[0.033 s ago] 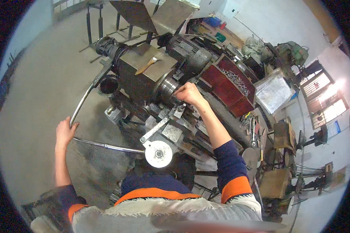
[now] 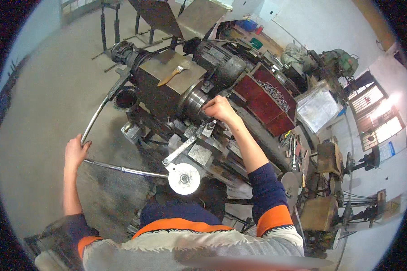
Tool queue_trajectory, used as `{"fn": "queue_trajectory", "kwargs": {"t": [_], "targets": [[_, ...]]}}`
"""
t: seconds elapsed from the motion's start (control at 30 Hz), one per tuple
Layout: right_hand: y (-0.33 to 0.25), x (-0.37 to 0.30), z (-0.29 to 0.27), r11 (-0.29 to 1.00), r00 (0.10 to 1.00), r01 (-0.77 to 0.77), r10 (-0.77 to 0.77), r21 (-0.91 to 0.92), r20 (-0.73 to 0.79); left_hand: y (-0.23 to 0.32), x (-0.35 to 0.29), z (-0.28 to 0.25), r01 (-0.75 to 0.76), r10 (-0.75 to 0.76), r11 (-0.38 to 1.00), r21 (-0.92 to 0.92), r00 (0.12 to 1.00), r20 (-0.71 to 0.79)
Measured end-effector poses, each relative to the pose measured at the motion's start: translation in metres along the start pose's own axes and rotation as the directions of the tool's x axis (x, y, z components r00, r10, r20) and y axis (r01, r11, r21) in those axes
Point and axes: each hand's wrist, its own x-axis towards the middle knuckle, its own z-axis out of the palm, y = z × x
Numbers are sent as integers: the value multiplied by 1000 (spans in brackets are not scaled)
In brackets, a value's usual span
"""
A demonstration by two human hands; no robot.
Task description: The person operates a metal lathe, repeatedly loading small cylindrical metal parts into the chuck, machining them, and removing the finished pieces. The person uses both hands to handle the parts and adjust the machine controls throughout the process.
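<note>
My left hand (image 2: 76, 152) is closed round the lower end of a long curved metal lever (image 2: 96, 116), which runs up to the headstock of a small lathe (image 2: 156, 90). A straight shiny rod (image 2: 127, 170) has its outer end beside that hand and leads to a pale round disc (image 2: 184, 179). My right hand (image 2: 218, 108) has its fingers pinched together at the face of the round metal chuck (image 2: 196, 100). Whatever sits between those fingertips is too hidden to make out. Just below it stands a clamp bolt with a flat metal arm (image 2: 182, 151).
A wooden-handled brush (image 2: 171, 77) lies on the headstock cover. Right of the chuck, a dark red bin (image 2: 253, 100) holds many small metal parts. A motor (image 2: 221, 61) sits behind. Wrenches (image 2: 294, 153) and other hand tools lie to the right, near more machines (image 2: 320, 212).
</note>
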Motion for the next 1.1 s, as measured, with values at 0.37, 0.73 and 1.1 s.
{"fn": "queue_trajectory", "kwargs": {"t": [0.37,0.73,1.1], "targets": [[-12,0,-1,980,994,-103,107,-169,17,-88,93,-23,46,-2,868,494,996,-88],[-27,-14,-13,978,998,-50,42,-201,-43,-111,185,2,91,-83,982,169,995,-52],[53,-217,-91,942,892,-286,195,-174,-409,11,149,269,-176,123,981,78,884,451]]}}
